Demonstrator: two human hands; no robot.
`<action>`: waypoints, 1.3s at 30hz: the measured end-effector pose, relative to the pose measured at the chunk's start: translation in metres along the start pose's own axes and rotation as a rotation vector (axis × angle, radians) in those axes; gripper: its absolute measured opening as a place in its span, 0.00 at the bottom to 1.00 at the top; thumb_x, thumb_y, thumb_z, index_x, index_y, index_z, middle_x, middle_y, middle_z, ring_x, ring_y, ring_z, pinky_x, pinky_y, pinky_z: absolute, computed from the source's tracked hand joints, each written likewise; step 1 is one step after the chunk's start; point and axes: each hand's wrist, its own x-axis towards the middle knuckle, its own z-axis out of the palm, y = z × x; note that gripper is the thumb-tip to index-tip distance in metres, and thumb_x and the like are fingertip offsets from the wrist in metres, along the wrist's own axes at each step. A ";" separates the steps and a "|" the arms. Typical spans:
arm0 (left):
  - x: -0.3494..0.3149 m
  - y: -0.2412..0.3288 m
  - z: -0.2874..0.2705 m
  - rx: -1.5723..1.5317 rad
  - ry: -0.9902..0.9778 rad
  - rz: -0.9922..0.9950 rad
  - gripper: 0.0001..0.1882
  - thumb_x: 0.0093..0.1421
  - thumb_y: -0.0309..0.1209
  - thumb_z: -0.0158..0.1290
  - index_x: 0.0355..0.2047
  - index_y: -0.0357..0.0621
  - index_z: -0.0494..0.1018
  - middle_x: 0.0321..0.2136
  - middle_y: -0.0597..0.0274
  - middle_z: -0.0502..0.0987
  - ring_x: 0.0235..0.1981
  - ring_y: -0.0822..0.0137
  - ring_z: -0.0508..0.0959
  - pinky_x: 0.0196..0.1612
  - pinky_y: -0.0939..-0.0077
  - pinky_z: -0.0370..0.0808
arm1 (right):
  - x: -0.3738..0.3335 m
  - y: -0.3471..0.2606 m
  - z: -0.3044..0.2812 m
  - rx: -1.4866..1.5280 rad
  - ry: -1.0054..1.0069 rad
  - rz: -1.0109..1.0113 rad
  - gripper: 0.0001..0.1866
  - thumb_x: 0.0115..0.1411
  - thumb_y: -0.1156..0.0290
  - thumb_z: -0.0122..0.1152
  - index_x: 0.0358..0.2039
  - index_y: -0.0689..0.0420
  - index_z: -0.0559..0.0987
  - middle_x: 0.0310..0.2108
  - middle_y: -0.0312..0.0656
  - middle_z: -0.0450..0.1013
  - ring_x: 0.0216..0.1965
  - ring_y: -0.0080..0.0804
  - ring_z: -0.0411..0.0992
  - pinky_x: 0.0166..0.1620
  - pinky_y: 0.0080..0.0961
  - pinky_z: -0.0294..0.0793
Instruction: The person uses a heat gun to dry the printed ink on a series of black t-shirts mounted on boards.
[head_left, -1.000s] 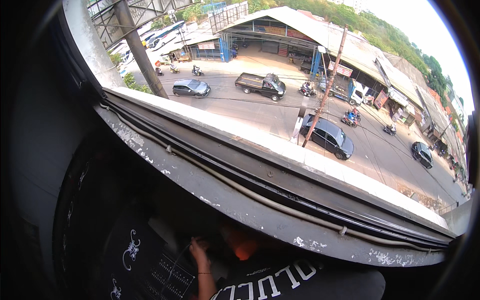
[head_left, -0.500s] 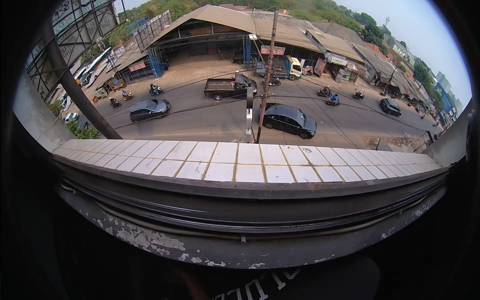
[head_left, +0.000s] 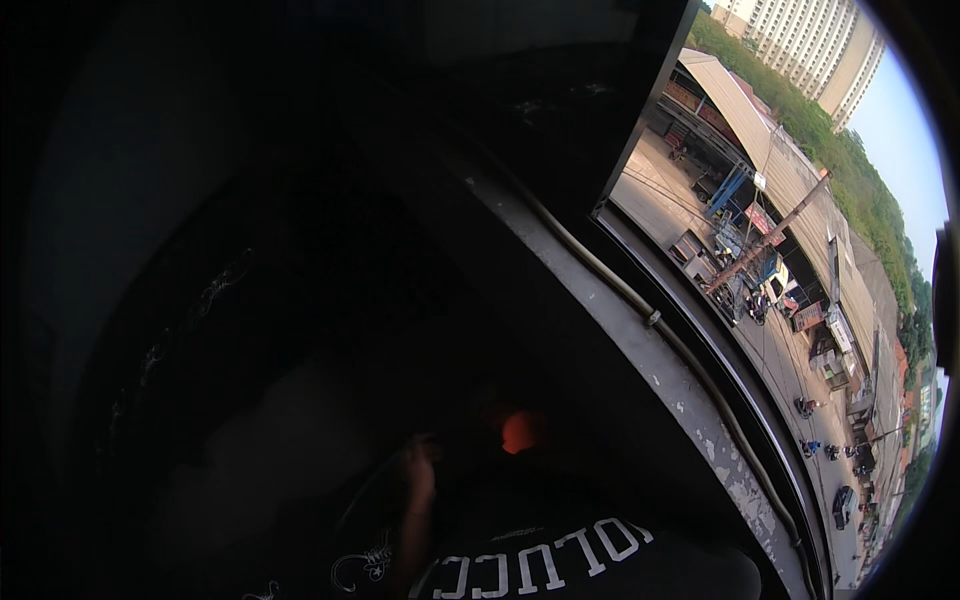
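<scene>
Deep shadow covers most of the view. My left hand (head_left: 421,462) is raised in front of my dark shirt (head_left: 530,565), its forearm coming up from the lower edge. Its fingers are too dim to read, and I cannot make out anything in them. A little to the right of that hand glows a small orange-red patch (head_left: 519,432); its kind is hidden by the dark. I cannot make out my right hand.
A grey ledge with peeling paint (head_left: 660,375) runs diagonally down to the right, with a thin pipe (head_left: 600,265) along it. Beyond the dark window frame (head_left: 650,110) lie a street (head_left: 770,350) with motorbikes, roofed sheds (head_left: 800,160) and a tall building (head_left: 800,45).
My view has swung left, away from the street and tiled sill, into the dark interior. The window now sits at the right. My left hand shows more clearly, and the orange-red patch has come into view.
</scene>
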 end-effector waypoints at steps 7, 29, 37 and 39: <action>0.067 0.047 -0.042 -0.066 0.048 0.025 0.26 0.73 0.47 0.37 0.43 0.38 0.76 0.28 0.59 0.78 0.30 0.70 0.78 0.37 0.76 0.75 | 0.121 -0.096 0.039 -0.132 -0.106 -0.007 0.29 0.58 0.69 0.62 0.60 0.57 0.67 0.38 0.43 0.76 0.35 0.29 0.75 0.39 0.29 0.76; 0.228 0.108 -0.346 -0.093 0.858 0.090 0.13 0.67 0.27 0.40 0.44 0.34 0.71 0.32 0.53 0.80 0.22 0.67 0.77 0.27 0.76 0.74 | 0.401 -0.485 0.420 0.064 -0.895 -0.174 0.22 0.66 0.66 0.54 0.58 0.60 0.65 0.34 0.38 0.72 0.22 0.20 0.69 0.28 0.20 0.73; 0.277 0.111 -0.544 -0.115 0.858 0.040 0.11 0.67 0.27 0.40 0.45 0.36 0.68 0.30 0.57 0.79 0.20 0.70 0.77 0.26 0.79 0.75 | 0.446 -0.541 0.532 -0.019 -0.598 -0.205 0.20 0.68 0.61 0.54 0.53 0.61 0.69 0.29 0.38 0.72 0.21 0.21 0.70 0.24 0.21 0.74; 0.281 0.090 -0.596 -0.093 0.789 -0.007 0.09 0.67 0.27 0.41 0.43 0.37 0.68 0.30 0.57 0.78 0.19 0.70 0.76 0.26 0.79 0.75 | 0.447 -0.558 0.548 -0.047 -0.560 -0.181 0.20 0.68 0.61 0.54 0.54 0.61 0.69 0.28 0.38 0.72 0.20 0.21 0.70 0.25 0.21 0.74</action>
